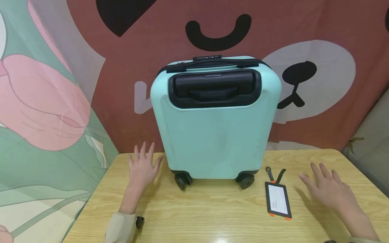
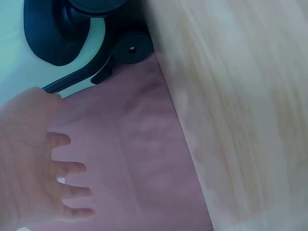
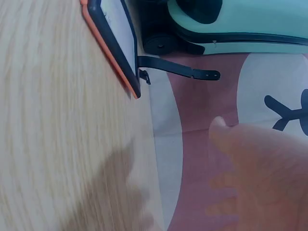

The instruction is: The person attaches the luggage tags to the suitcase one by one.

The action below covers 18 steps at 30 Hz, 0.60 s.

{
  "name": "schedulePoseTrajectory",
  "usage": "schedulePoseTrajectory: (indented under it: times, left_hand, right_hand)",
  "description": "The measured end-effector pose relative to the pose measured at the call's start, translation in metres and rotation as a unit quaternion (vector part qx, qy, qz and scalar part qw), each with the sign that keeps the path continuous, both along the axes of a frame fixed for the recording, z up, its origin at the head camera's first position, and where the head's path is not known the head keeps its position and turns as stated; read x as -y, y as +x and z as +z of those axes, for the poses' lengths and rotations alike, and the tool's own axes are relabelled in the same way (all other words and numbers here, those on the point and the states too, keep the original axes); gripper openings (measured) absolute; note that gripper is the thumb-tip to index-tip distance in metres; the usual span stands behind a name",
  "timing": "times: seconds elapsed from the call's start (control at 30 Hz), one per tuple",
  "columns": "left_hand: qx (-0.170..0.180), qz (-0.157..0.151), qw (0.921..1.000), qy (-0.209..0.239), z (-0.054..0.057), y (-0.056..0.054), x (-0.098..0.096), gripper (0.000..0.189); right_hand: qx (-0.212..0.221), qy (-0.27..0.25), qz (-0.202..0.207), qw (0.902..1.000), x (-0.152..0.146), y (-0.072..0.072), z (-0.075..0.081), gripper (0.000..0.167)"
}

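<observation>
A mint-green suitcase (image 1: 212, 138) stands upright on its black wheels (image 1: 244, 181) in the head view. Its black handle (image 1: 214, 84) is folded down into the recess near the top. To the right of it lies a luggage tag (image 1: 278, 199) with a black frame, a white card, orange edges and an unbuckled black strap (image 1: 281, 175). My left hand (image 1: 143, 170) is spread beside the suitcase's lower left, holding nothing. My right hand (image 1: 331, 190), its fingers extended, hovers to the right of the tag and apart from it. The right wrist view shows the tag's strap (image 3: 178, 67) sticking out.
Everything stands on a wood-grain table (image 1: 194, 212). Behind it hangs a printed cloth (image 1: 322, 20) with a brown cartoon animal, close to the suitcase's back. A green and pink floral cloth (image 1: 42, 101) hangs at the left. A small black object (image 1: 139, 222) is by my left sleeve.
</observation>
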<state>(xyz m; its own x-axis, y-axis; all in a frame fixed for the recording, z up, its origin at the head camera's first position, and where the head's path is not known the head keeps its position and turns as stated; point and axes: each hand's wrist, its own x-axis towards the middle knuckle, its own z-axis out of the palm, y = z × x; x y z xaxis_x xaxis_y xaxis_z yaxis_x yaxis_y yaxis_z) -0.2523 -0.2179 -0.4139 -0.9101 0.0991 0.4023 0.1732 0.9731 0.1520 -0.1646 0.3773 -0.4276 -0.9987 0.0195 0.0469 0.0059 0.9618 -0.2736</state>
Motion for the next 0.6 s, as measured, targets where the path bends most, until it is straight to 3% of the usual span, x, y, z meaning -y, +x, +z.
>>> schedulePoseTrajectory:
  times: [0.17,0.27,0.33,0.5,0.6]
  left_hand:
    - [-0.042,-0.007,0.9971,0.063,0.001,0.0,-0.004,0.058]
    - [-0.055,-0.01,0.9896,0.132,0.003,0.0,-0.008,0.05]
    - [-0.06,-0.015,0.9781,0.199,0.006,0.0,-0.01,0.044]
    - [-0.065,-0.027,0.9328,0.354,0.013,0.002,-0.014,0.03]
    - [-0.051,-0.022,0.9217,0.384,0.015,0.003,-0.015,0.023]
  right_hand:
    - [-0.019,-0.008,-0.004,0.9998,-0.001,-0.001,0.002,0.084]
    - [-0.025,-0.021,-0.009,0.9994,0.001,0.001,0.006,0.081]
    - [-0.038,-0.031,-0.011,0.9987,0.003,0.002,0.009,0.078]
    - [-0.083,-0.057,-0.018,0.9947,0.01,0.005,0.018,0.068]
    - [-0.118,-0.076,-0.025,0.9898,0.011,0.006,0.022,0.059]
